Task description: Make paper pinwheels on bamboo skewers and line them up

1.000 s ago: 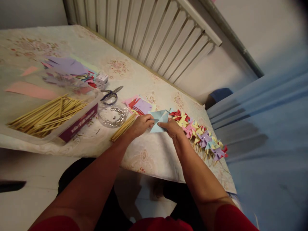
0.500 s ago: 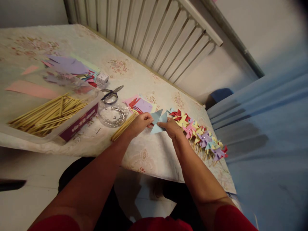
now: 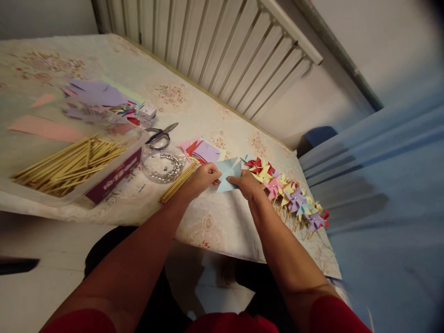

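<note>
A light blue sheet of paper, with slits cut in from its corners, is held above the table between both hands. My left hand pinches its left edge between thumb and fingers. On the right side, my right hand grips the sheet with the thumb lying on top near its middle. The fingers under the paper are hidden. Just right of my right hand lies a row of finished paper pinwheels in several colours on sticks. Beside my left wrist is a small bundle of wooden sticks.
Left on the flowered tablecloth stands a plastic box full of sticks. Near it are a clear dish of metal pins, scissors, a small white box and coloured paper. More cut paper lies behind my hands.
The light blue paper looks flatter and more spread out; its left part was folded or raised before. Both hands have stayed almost in place.
</note>
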The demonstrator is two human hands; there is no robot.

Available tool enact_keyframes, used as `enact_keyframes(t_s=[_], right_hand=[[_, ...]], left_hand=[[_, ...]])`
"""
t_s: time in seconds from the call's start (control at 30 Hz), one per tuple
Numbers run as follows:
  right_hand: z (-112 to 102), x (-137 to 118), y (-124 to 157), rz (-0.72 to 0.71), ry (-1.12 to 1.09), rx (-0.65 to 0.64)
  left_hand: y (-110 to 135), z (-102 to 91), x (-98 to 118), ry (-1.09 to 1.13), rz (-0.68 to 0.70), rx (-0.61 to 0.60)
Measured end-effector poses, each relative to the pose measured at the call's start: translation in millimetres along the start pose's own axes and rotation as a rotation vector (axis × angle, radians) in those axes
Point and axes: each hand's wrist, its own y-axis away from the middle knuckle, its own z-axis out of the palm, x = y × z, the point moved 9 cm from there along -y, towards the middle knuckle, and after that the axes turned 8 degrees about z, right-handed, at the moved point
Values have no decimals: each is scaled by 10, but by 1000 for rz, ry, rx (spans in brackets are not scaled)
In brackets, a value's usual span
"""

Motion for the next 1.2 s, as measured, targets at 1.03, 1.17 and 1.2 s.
enact_keyframes(t_s=[1.03, 1.17, 1.2], right_hand=[[0, -49, 16, -10, -61, 65], [-11, -45, 8, -15, -59, 63], [-7, -39, 4, -13, -59, 54]], left_hand=[[-21, -9, -31, -75, 39, -11], [3, 40, 3, -68, 54, -84], [13, 61, 8, -53, 53, -110]])
